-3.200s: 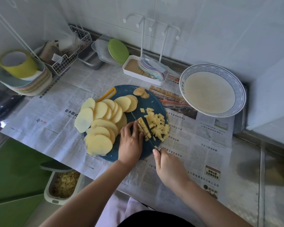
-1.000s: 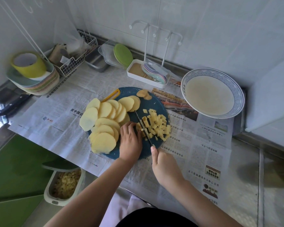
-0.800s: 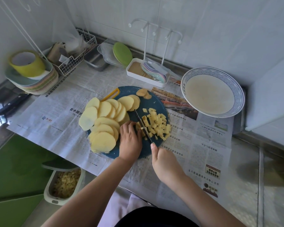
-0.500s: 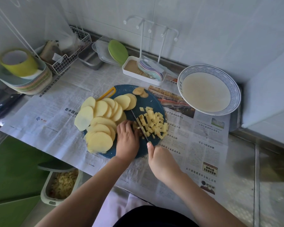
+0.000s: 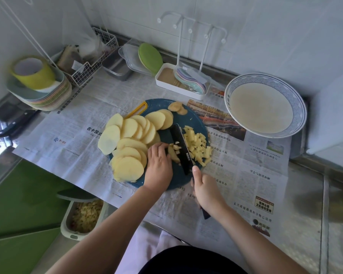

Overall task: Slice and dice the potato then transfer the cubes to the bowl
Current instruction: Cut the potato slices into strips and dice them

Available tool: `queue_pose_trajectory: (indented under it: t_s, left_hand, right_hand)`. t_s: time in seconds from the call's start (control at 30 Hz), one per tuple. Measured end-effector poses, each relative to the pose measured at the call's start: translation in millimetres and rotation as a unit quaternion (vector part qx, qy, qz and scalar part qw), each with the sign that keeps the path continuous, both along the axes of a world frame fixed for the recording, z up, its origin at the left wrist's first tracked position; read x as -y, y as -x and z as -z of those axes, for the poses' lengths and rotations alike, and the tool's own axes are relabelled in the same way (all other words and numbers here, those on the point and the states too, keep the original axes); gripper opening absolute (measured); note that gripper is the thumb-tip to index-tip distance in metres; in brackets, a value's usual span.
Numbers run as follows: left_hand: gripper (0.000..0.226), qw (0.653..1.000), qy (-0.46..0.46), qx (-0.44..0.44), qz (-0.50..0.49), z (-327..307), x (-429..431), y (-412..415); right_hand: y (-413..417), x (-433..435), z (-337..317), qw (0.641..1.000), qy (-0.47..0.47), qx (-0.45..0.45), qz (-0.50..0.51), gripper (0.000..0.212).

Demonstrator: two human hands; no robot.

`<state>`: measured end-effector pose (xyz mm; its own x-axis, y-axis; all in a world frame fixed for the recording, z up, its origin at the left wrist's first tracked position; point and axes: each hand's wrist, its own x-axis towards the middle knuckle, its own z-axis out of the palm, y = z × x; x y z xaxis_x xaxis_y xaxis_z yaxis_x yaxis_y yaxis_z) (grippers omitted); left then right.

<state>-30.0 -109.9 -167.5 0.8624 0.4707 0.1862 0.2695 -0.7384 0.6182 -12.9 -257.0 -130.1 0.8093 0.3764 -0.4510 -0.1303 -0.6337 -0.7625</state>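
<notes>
A round blue cutting board [image 5: 177, 177] lies on newspaper, with a fan of pale potato slices [image 5: 131, 139] over its left half. Potato cubes [image 5: 197, 144] are heaped on its right side. My right hand [image 5: 205, 187] grips a black knife [image 5: 181, 146] whose blade lies tilted with its flat side showing, between the cubes and some potato strips [image 5: 173, 152]. My left hand [image 5: 158, 165] presses fingertips down on those strips. A wide blue-rimmed bowl [image 5: 297, 107] stands at the right rear, holding no potato.
Newspaper [image 5: 251, 175] covers the counter. At the back stand a white tray with a rack [image 5: 181, 82], a green lid [image 5: 150, 57], a wire basket [image 5: 89, 64] and stacked plates with a yellow cup [image 5: 38, 84]. A bin of scraps [image 5: 83, 216] hangs below the counter edge.
The knife went on chopping the strips beside my left hand, and its blade has now tipped over so its flat side faces up. The cube pile has grown slightly.
</notes>
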Motion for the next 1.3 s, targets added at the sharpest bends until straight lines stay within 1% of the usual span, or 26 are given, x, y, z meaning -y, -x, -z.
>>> queue_pose_trajectory:
  t_s: [0.1, 0.27, 0.37, 0.47, 0.53, 0.67, 0.73, 0.9, 1.0, 1.1, 1.3]
  left_hand:
    - [0.024, 1.000, -0.008, 0.002, -0.005, -1, -2, -1]
    - [0.025, 1.000, -0.012, -0.003, 0.001, -4, -2, -1]
    - [0.025, 1.000, 0.014, 0.020, -0.004, -13, -3, 1]
    - [0.018, 0.999, 0.040, 0.030, -0.010, -29, -6, 6]
    - [0.018, 0.998, 0.067, -0.002, -0.013, -40, -7, 10]
    - [0.022, 0.988, 0.094, -0.118, -0.039, -47, -14, 11]
    - [0.021, 0.981, 0.099, -0.160, -0.044, -46, -16, 9]
    - [0.021, 0.966, 0.122, -0.227, -0.030, -44, -12, -1]
    - [0.026, 0.955, 0.158, -0.246, -0.042, -40, -15, -8]
    - [0.027, 0.947, 0.197, -0.246, -0.058, -38, -16, -13]
    - [0.025, 0.938, 0.203, -0.274, -0.060, -41, -16, -18]
  right_hand:
    - [-3, 6, -3, 0.999, -0.036, -0.020, -0.002, 0.055]
    - [1, 9, -13, 0.999, -0.037, 0.020, -0.007, 0.056]
    - [9, 7, -20, 0.998, -0.039, 0.038, -0.010, 0.058]
    - [19, 3, -25, 0.997, -0.045, 0.053, -0.022, 0.056]
    - [23, 0, -24, 0.998, -0.056, 0.033, -0.023, 0.054]
    - [25, -3, -18, 0.998, -0.057, 0.005, -0.021, 0.053]
    - [23, -3, -16, 0.998, -0.054, 0.010, -0.013, 0.054]
    - [16, 5, -12, 0.998, -0.040, 0.044, 0.007, 0.059]
    - [14, 6, -14, 0.998, -0.040, 0.050, -0.007, 0.059]
    - [17, 3, -19, 0.998, -0.039, 0.032, -0.027, 0.055]
    - [21, -4, -19, 0.998, -0.017, 0.028, -0.052, 0.050]
